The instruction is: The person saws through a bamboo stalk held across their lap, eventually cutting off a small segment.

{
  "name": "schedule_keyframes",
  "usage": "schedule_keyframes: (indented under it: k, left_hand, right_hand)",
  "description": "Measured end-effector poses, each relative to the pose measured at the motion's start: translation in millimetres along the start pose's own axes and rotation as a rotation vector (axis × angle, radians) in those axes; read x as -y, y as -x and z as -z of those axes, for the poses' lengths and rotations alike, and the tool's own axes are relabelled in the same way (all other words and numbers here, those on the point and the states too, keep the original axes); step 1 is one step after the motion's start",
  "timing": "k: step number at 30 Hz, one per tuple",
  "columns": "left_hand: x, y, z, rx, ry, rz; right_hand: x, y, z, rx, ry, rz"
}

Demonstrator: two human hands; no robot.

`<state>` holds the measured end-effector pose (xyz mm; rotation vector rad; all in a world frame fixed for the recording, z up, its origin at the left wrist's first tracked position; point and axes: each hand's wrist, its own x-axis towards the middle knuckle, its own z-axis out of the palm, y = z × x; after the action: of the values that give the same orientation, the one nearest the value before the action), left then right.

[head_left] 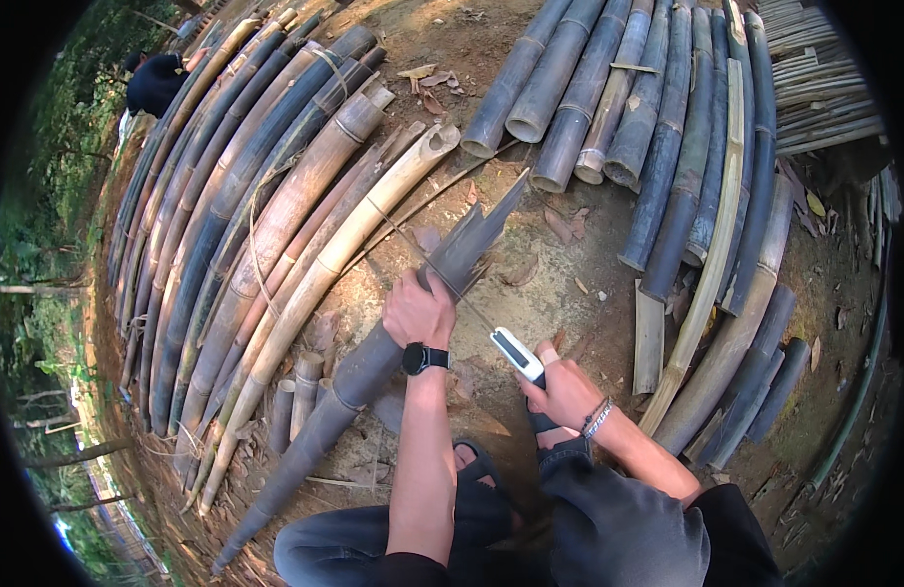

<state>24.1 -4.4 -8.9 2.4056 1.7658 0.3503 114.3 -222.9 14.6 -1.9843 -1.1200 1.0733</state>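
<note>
A dark bamboo pole (339,377) slants across the middle, from the lower left up to a split, jagged far end. My left hand (419,308) is closed round it just below the splintered part. In my right hand (561,391), closed round the white and black handle, is a hand saw (516,354). Its thin blade shows nearly edge-on and crosses the pole just beyond my left hand. Whether the teeth have cut into the bamboo cannot be made out. My wristwatch (424,358) sits on the left wrist.
Bamboo poles (246,215) lie stacked at the left, with more dark poles (657,127) at the right. Short bamboo pieces (300,396) stand near my pole. Thin sticks (823,83) are piled at the far right. A person in dark clothing (156,83) is at the far left.
</note>
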Motion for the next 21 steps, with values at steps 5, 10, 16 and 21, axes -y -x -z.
schedule_keyframes:
  k: [5, 10, 16, 21]
  left_hand:
    - [0.6, -0.2, 1.1, 0.023, 0.016, 0.025]
    - [1.6, 0.3, -3.5, -0.034, 0.008, -0.012]
    - [1.1, 1.3, 5.2, 0.002, 0.03, 0.012]
    - [-1.3, -0.5, 1.3, -0.008, 0.021, -0.007]
  right_hand:
    - [0.5, -16.4, -7.4, -0.028, 0.021, 0.008]
    - [7.3, -5.9, 2.3, 0.032, -0.047, -0.048]
    - [4.9, -3.9, 0.7, 0.029, -0.052, -0.06]
    - [6.5, -19.4, 0.3, 0.033, -0.05, -0.08]
